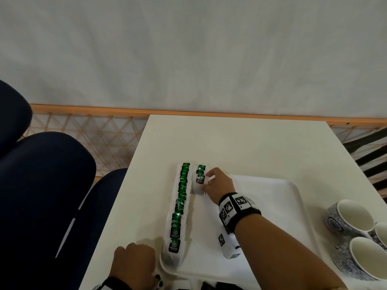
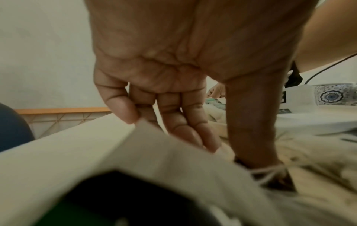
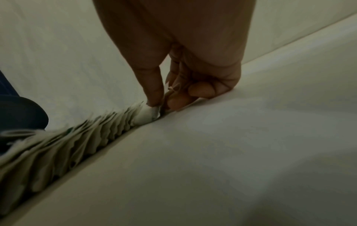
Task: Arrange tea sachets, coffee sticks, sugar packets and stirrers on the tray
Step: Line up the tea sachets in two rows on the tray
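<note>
Tea sachets [image 1: 179, 206] run in 1 long overlapping row along the left edge of the white tray [image 1: 293, 191], just below the middle of the head view, green labels up. A 2nd, short row [image 1: 200, 174] starts beside its far end, and that is where the action is. The right hand [image 1: 217, 185] reaches up there, thumb and fingers narrowed to a pinch on the nearest sachet of that short row; the right wrist view shows the fingertips [image 3: 154, 100] pressed together on the sachet edge right at the tray rim.

Down at the lower left, the left hand [image 1: 134, 266] sits on the table by the tray's near corner, curled around spare sachets [image 2: 173, 160], thumb pressing them and a string showing.

To do this well, I would say: lay each sachet down with the same overlap as the long row, label facing up, and keep the new line parallel. Press lightly, since these thin packets look likely to slide or fan out. Feed 1 at a time from the left hand.

Patterned cups [image 1: 354, 233] stand at the right edge, well clear.
</note>
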### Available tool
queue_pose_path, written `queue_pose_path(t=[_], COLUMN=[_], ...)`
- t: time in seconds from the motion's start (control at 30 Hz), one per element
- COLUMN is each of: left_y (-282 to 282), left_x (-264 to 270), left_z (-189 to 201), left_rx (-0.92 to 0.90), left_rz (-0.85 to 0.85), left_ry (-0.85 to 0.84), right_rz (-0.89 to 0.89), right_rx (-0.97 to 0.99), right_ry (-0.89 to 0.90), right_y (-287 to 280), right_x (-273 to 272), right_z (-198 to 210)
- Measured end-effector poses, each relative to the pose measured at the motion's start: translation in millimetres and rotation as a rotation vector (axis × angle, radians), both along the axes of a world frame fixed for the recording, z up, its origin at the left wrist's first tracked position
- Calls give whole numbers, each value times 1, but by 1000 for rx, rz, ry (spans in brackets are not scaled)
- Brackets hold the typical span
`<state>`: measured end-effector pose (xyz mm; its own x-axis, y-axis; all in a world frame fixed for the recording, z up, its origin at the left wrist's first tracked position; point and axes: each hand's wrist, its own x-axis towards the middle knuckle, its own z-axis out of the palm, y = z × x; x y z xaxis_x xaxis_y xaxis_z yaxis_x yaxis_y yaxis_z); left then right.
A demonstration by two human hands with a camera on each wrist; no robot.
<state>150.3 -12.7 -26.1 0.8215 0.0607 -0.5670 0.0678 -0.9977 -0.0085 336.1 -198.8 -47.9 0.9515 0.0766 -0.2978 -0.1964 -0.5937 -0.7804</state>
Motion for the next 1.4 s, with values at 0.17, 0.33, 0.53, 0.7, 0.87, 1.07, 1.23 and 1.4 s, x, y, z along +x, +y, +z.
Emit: queue_pose_path(t=[0.17, 0.33, 0.53, 0.7, 0.87, 1.07, 1.23, 1.4], left_y=[1, 7, 19, 27, 22, 18, 11, 5], left_x=[-2, -3, -2, 3, 12, 24, 30, 29], left_z=[-1, 8, 22, 33, 44, 39, 34, 33], left_rx=[-67, -140, -327, -596, -863, -1009, -1024, -994], left_rz=[45, 111, 211, 244, 351, 560, 605, 608], left_ry=[13, 17, -35, -102, -298, -407, -436, -467], right_rz=[-20, -59, 45, 65, 50, 449, 634, 598], right_rx=[-28, -44, -60, -123, -118, 185, 213, 185], right_ry=[-21, -18, 37, -13, -33, 75, 121, 65], right_y=[4, 7, 4, 6, 7, 7, 7, 5], right_x=[3, 7, 4, 2, -4, -47, -75, -75], right_z=[-3, -4, -9, -8, 3, 40, 42, 33])
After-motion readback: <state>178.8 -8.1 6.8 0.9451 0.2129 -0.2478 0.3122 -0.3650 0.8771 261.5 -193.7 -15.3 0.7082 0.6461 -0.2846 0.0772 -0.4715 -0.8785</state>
